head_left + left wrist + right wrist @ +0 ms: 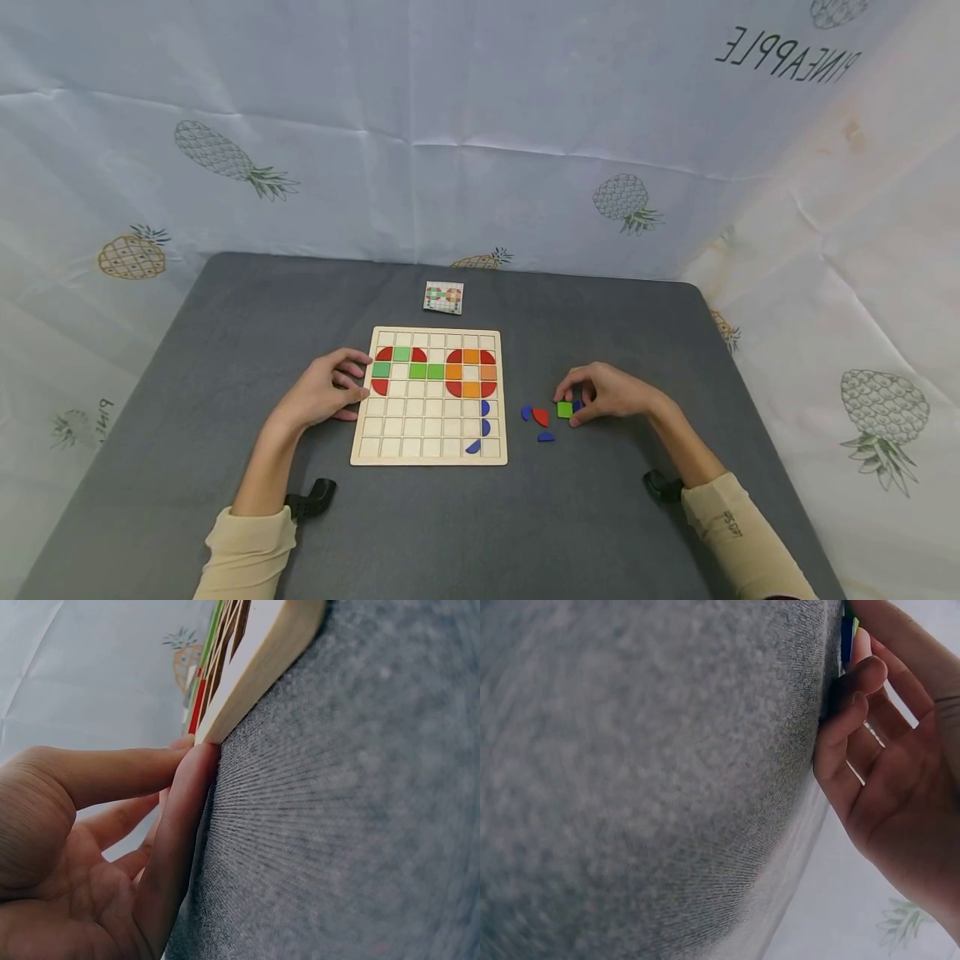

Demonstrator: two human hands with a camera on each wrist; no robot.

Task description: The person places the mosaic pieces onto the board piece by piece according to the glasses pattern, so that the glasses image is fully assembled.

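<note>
A square wooden grid board (427, 457) lies on the table, with red, green and orange tiles in its upper rows. Several blue half-round pieces (485, 427) sit down its right side. At the board's left edge, my left hand (324, 387) touches the rim with its fingertips; in the left wrist view, the fingers (191, 795) meet the wooden edge. To the right of the board, my right hand (611, 392) pinches a green square tile (565, 410) between thumb and forefinger, low over the table. Part of a blue piece (577, 406) shows behind that tile.
Between board and right hand lie a red quarter-round tile (540, 417) and blue pieces (546, 437). Beyond the board is a small pattern card (443, 297). The grey table (225, 333) backs onto a hanging pineapple-print cloth (450, 200).
</note>
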